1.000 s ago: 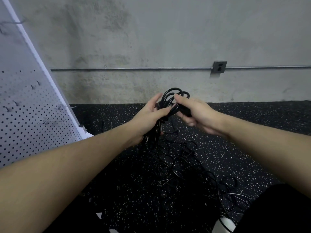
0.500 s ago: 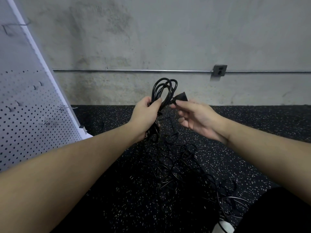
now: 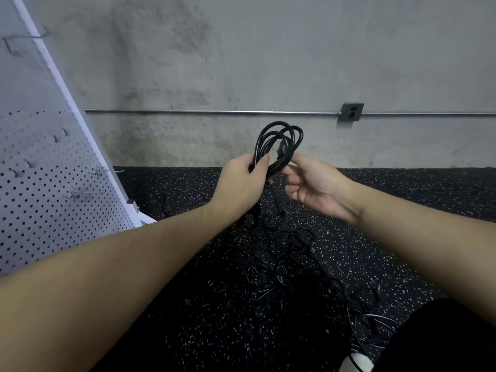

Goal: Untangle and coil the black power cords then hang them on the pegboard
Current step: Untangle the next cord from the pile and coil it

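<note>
A coiled black power cord (image 3: pixel 279 142) stands up in loops above my hands in front of the concrete wall. My left hand (image 3: pixel 241 181) grips the coil at its lower part, fingers curled round the strands. My right hand (image 3: pixel 314 183) is beside it on the right; its thumb and forefinger pinch the cord near its plug end. A tangle of black cords (image 3: pixel 290 267) lies on the speckled floor below, partly hanging from the coil. The white pegboard (image 3: pixel 48 183) with metal hooks (image 3: pixel 80 193) leans at the left.
A grey concrete wall runs behind, with a metal conduit (image 3: pixel 214 112) and an outlet box (image 3: pixel 352 111). The black speckled rubber floor (image 3: pixel 402 210) stretches right. My dark-clothed knee (image 3: pixel 440 336) and a white shoe tip (image 3: pixel 357 362) are at the bottom right.
The coil rose higher above my left hand. My right hand moved from gripping over the coil to its right side, and the plug end is now tucked against the loops.
</note>
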{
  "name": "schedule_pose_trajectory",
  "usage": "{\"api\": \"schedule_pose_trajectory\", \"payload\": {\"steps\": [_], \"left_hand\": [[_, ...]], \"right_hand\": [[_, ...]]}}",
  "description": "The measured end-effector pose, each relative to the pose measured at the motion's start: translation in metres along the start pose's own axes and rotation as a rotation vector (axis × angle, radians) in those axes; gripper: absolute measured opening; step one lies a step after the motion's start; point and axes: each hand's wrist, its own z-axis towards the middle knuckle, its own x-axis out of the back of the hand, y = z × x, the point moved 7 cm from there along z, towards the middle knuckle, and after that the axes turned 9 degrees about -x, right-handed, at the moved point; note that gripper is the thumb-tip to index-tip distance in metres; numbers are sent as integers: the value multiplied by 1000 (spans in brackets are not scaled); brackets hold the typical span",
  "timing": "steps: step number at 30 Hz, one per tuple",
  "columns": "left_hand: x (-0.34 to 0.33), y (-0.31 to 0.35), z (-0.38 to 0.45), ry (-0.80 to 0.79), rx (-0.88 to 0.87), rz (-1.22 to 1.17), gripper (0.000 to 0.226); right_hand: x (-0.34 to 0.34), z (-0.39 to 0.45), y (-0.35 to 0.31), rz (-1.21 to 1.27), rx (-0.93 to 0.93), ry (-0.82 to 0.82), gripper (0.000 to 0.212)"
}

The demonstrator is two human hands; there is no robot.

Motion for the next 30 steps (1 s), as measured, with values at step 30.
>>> {"api": "schedule_pose_trajectory", "payload": {"steps": [30], "left_hand": [[-16,-26,3,-125,180,-12,19]], "right_hand": [[-5,-9,-14,-2,187,40,45]]}}
